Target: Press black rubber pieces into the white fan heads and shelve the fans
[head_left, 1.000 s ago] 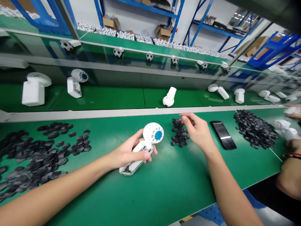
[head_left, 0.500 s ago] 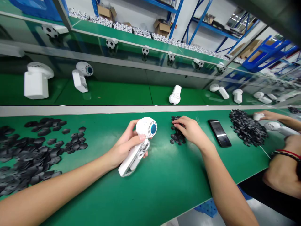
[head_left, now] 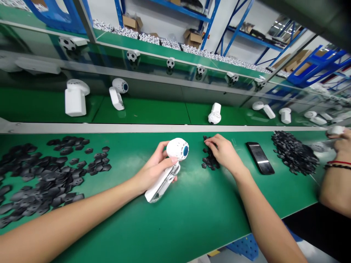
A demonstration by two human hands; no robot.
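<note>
Half-curled on my feed, the left hand (head_left: 158, 171) grips a white plastic ball-headed device (head_left: 176, 148), tilted between the tabletop's (head_left: 192, 215) near and far edges, its visible ball bare of black pieces. Bent downward, the right hand (head_left: 223, 152) touches a small pile of black plastic pieces (head_left: 212, 163) nearer the far edge; I can't tell whether it pinches one.

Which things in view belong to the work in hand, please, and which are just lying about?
Apparently in use:
white device in the left hand
small black pieces by the right hand

Apparently lying about:
black phone on the green table
cardboard boxes in the background
</note>
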